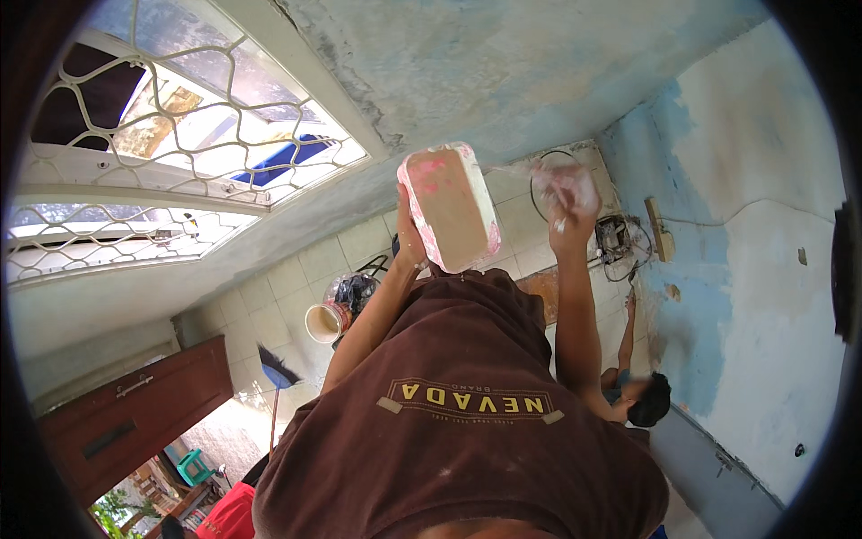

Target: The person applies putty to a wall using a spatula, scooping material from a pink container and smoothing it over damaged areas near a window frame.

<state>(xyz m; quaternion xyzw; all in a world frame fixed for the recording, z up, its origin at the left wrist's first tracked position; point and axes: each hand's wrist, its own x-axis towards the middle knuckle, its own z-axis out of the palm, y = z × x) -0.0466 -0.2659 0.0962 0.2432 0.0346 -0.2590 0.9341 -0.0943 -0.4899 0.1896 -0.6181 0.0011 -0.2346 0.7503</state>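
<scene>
A rectangular tub (pixel 453 207) with rounded corners is held up in front of my chest. White and pink smears cover its rim and side, and its flat face is tan with a few pink patches. My left hand (pixel 409 235) grips the tub by its left side, the fingers partly hidden behind it. Off to the right, apart from the tub, my right hand (pixel 571 202) is raised near the wall. It is whitened with paint or paste and smeared by motion, so its fingers and anything in them cannot be made out.
A grilled window (pixel 206 135) opens in the patchy wall (pixel 503 72). On the tiled floor stand a cream bucket (pixel 325 322) and a blue broom (pixel 276 368). Cables (pixel 618 238) lie at the right, near a crouching person (pixel 642 400). A brown door (pixel 135 413) is at the left.
</scene>
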